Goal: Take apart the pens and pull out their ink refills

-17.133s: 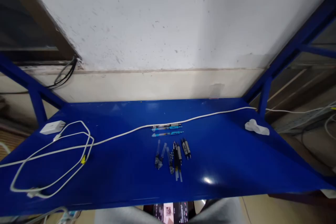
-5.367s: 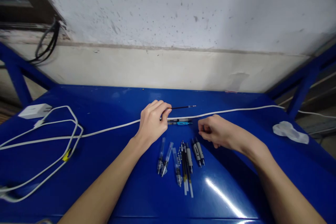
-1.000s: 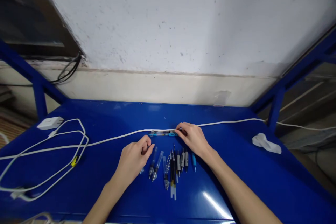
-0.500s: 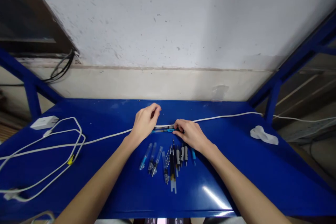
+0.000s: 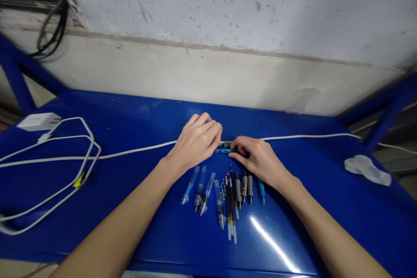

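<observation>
My right hand (image 5: 256, 154) has its thumb and fingers closed on a pen (image 5: 224, 150) with a blue part, which lies crosswise beside the white cable. My left hand (image 5: 200, 139) is curled with its knuckles up, right by the left end of that pen. Whatever its fingers hold is hidden. Nearer to me lie clear pen barrels (image 5: 206, 193), some small white pieces (image 5: 223, 189), and several dark ink refills (image 5: 230, 208). To their right are grey pen grips (image 5: 244, 187) and a blue pen grip (image 5: 261, 191), partly under my right hand.
A white cable (image 5: 140, 151) runs across the blue table (image 5: 156, 234). At left are a white charger (image 5: 39, 121), looped white cord and a yellow tag (image 5: 79, 180). A crumpled white item (image 5: 368, 169) lies at right. The wall (image 5: 195, 69) stands behind.
The view has shifted and tilted. My left hand has turned knuckles up and come closer to my right hand and the pen. My right hand stays at the pen.
</observation>
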`<act>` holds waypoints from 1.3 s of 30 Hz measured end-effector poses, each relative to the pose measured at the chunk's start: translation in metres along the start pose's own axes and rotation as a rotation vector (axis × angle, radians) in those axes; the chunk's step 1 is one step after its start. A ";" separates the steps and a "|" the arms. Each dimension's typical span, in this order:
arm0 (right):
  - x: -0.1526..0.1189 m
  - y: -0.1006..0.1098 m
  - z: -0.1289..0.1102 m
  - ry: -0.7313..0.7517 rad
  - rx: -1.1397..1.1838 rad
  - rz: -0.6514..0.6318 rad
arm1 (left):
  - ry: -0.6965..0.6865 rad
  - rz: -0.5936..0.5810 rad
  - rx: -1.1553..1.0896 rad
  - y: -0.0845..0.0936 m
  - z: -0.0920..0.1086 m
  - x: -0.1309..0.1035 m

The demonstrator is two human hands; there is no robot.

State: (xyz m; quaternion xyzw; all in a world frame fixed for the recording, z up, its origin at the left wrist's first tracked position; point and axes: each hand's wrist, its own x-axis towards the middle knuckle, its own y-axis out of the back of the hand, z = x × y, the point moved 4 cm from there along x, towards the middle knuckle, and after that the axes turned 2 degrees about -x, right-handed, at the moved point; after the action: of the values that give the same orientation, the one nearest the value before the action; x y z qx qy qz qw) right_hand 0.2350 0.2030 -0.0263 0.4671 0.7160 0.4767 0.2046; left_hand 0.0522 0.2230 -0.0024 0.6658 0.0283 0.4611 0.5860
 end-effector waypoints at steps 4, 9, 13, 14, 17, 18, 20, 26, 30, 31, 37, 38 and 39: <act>-0.001 -0.002 0.001 -0.010 0.000 0.016 | -0.007 -0.039 -0.006 -0.001 0.006 0.000; -0.001 0.000 -0.001 0.027 0.005 0.020 | 0.001 -0.044 -0.052 -0.003 0.009 -0.002; 0.000 0.001 -0.003 0.049 0.009 0.024 | 0.004 -0.052 -0.078 -0.004 0.008 -0.002; 0.000 0.001 -0.004 0.053 0.011 0.025 | 0.003 -0.055 -0.082 -0.004 0.008 -0.002; 0.000 0.001 -0.007 0.069 0.012 0.023 | 0.002 -0.058 -0.075 -0.004 0.007 -0.002; 0.001 0.000 -0.008 0.078 0.014 0.020 | 0.003 -0.055 -0.070 -0.004 0.007 -0.002; 0.001 0.000 -0.010 0.102 0.019 0.019 | 0.004 -0.050 -0.062 -0.005 0.006 -0.002; 0.000 0.000 -0.012 0.137 -0.005 0.022 | -0.008 -0.036 -0.097 -0.004 0.007 -0.002; 0.000 -0.001 -0.013 0.141 -0.025 0.024 | 0.007 -0.031 -0.114 -0.004 0.007 -0.002; 0.000 -0.002 -0.013 0.146 -0.028 0.024 | 0.009 -0.028 -0.117 -0.004 0.007 -0.002; 0.000 -0.004 -0.012 0.149 -0.042 0.024 | 0.009 -0.028 -0.129 -0.004 0.008 -0.003; 0.000 -0.004 -0.012 0.152 -0.042 0.026 | 0.009 -0.030 -0.131 -0.004 0.008 -0.003; 0.000 -0.004 -0.012 0.156 -0.044 0.029 | 0.010 -0.032 -0.133 -0.005 0.008 -0.003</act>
State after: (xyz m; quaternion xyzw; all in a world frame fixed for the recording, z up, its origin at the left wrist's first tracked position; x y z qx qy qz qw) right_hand 0.2248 0.1968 -0.0241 0.4344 0.7124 0.5300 0.1515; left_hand 0.0584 0.2165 -0.0068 0.6225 0.0112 0.4560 0.6359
